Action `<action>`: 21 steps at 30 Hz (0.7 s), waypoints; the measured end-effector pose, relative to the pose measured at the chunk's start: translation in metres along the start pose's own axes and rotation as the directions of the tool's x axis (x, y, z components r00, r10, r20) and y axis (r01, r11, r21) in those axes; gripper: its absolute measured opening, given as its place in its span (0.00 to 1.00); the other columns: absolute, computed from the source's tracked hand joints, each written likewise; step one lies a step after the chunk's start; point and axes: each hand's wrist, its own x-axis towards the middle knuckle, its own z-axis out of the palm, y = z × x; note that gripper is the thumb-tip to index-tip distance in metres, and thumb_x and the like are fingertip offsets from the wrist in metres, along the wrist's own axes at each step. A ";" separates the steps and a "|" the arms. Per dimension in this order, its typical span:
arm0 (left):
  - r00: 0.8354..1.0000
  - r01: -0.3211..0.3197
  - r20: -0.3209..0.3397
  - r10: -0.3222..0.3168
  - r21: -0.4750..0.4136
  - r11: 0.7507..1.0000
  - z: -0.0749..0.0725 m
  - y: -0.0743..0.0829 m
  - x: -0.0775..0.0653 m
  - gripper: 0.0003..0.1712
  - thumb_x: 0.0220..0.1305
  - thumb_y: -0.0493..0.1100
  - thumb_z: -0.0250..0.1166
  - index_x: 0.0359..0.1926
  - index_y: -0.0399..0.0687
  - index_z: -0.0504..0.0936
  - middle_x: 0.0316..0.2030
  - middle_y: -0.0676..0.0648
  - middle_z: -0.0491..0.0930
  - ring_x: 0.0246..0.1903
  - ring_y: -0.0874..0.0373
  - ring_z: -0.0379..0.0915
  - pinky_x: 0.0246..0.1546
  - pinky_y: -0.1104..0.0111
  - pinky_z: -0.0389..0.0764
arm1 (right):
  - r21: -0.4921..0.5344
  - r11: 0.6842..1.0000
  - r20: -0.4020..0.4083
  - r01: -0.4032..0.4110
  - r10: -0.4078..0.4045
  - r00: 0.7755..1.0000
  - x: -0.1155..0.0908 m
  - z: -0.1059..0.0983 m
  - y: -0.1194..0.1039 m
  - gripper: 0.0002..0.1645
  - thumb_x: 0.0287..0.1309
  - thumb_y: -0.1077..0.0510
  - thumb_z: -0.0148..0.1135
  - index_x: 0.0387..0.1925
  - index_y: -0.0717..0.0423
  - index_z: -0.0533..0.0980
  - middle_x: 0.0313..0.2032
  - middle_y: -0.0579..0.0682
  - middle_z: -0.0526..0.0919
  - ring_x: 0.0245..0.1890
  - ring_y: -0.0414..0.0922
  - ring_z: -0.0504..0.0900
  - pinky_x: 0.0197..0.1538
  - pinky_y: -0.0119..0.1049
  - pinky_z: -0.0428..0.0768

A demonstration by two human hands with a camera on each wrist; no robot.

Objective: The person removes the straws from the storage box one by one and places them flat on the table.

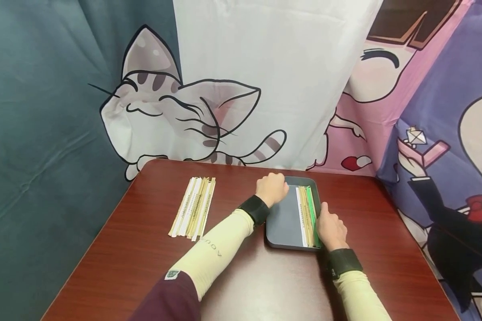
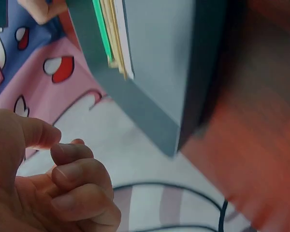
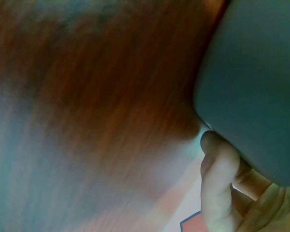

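A dark grey rectangular tray (image 1: 283, 223) stands on the table, right of the middle. Along its right side lie several long, slim wrapped sticks (image 1: 305, 216), white, beige and green. My right hand (image 1: 332, 228) grips the tray's right wall; in the right wrist view its fingers (image 3: 217, 164) press against the tray's outer side. Near the far left corner of the tray is my left hand (image 1: 272, 189). Seen from the left wrist, its fingers (image 2: 84, 181) are loosely curled beside the tray corner, with a gap between them and the tray, and hold nothing.
Left of the tray, a row of similar white and beige wrapped sticks (image 1: 193, 207) lies on the reddish-brown table (image 1: 144, 267). A curtain with cartoon figures (image 1: 241, 58) hangs behind the table's far edge and along its sides.
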 end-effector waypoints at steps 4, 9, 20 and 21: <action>1.000 0.017 0.024 -0.017 0.014 1.000 0.018 0.015 0.002 0.14 0.72 0.51 0.59 0.35 0.49 0.85 0.37 0.44 0.87 0.33 0.49 0.84 0.32 0.54 0.82 | -0.004 1.000 -0.002 0.003 -0.003 1.000 -0.001 0.003 0.001 0.10 0.71 0.61 0.47 0.51 0.56 0.61 0.28 0.64 0.78 0.26 0.61 0.80 0.27 0.55 0.74; 0.997 0.027 0.072 -0.027 0.003 1.000 0.032 0.037 0.006 0.14 0.72 0.49 0.57 0.34 0.50 0.85 0.35 0.46 0.87 0.29 0.53 0.82 0.29 0.55 0.81 | -0.009 1.000 -0.010 0.000 0.000 1.000 -0.001 0.002 0.003 0.10 0.71 0.61 0.48 0.51 0.57 0.61 0.28 0.64 0.78 0.26 0.61 0.80 0.27 0.55 0.74; 0.980 0.065 0.182 -0.077 0.069 0.995 0.065 0.068 0.008 0.11 0.66 0.51 0.66 0.45 0.55 0.87 0.43 0.49 0.88 0.37 0.54 0.85 0.29 0.57 0.82 | -0.012 1.000 -0.014 0.001 -0.001 1.000 0.002 0.002 0.003 0.12 0.71 0.62 0.49 0.53 0.56 0.61 0.29 0.64 0.79 0.27 0.61 0.80 0.28 0.57 0.75; 0.979 0.069 0.187 -0.082 0.079 0.995 0.069 0.069 0.008 0.11 0.66 0.50 0.66 0.46 0.56 0.88 0.43 0.50 0.88 0.38 0.53 0.85 0.30 0.57 0.82 | -0.013 1.000 -0.014 -0.002 0.002 1.000 0.002 0.002 0.003 0.12 0.71 0.62 0.48 0.52 0.56 0.61 0.29 0.64 0.79 0.27 0.62 0.80 0.28 0.57 0.75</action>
